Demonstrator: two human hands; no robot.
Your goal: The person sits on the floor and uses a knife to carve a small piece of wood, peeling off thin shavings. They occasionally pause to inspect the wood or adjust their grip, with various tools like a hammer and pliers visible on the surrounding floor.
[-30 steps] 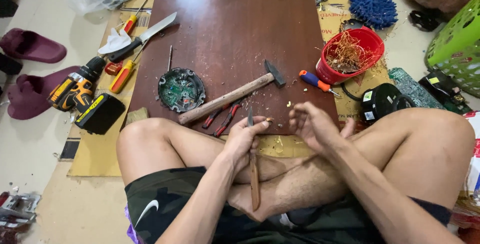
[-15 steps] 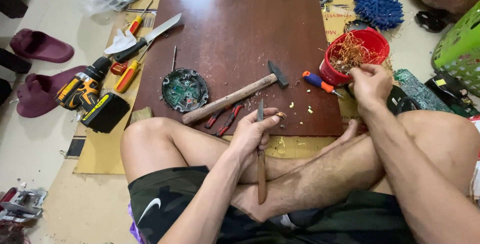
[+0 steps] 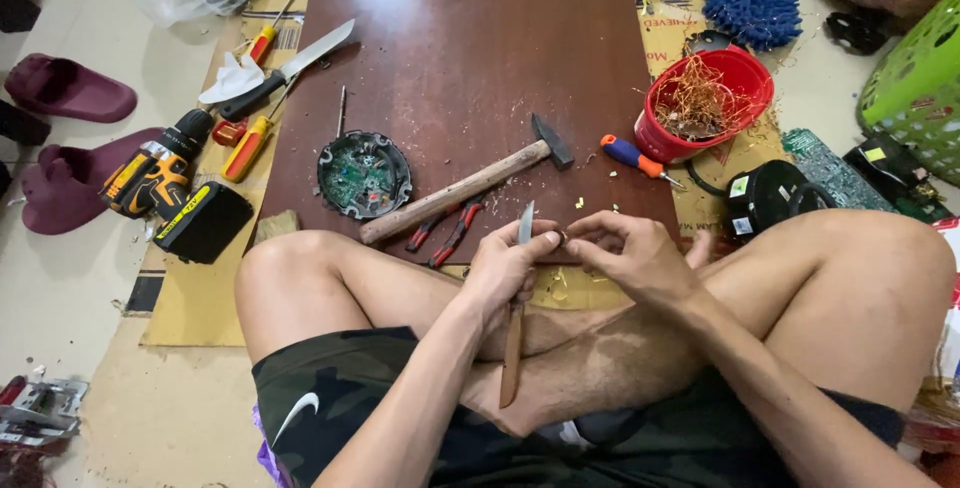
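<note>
Left hand [image 3: 503, 270] is clenched around a knife [image 3: 516, 320] with a wooden handle; the handle runs down past the crossed legs, the short blade points up toward the board edge. Right hand [image 3: 628, 253] is just beside it, fingers pinched on something tiny between the two hands, touching or nearly touching the blade tip; too small to identify. Both hands sit over the near edge of the dark brown board [image 3: 450, 58], above the crossed shins. On the board: hammer [image 3: 465, 186] with a wooden handle lying diagonally, head toward upper right; round black housing with a green circuit board [image 3: 364, 175] just left of the hammer handle; red-handled pliers [image 3: 445, 232] right below the handle; blue-and-orange screwdriver [image 3: 640, 159] near the right edge. Red bowl [image 3: 707, 103] of tangled copper wire sits off the board's right side. Left of the board: yellow-black cordless drill [image 3: 170, 193], two yellow-red screwdrivers [image 3: 250, 143], large cleaver-type knife [image 3: 285, 70]. Blue mop-like cloth [image 3: 750, 3] top right, green basket [image 3: 920, 73] far right, maroon slippers [image 3: 65, 138] far left.
</note>
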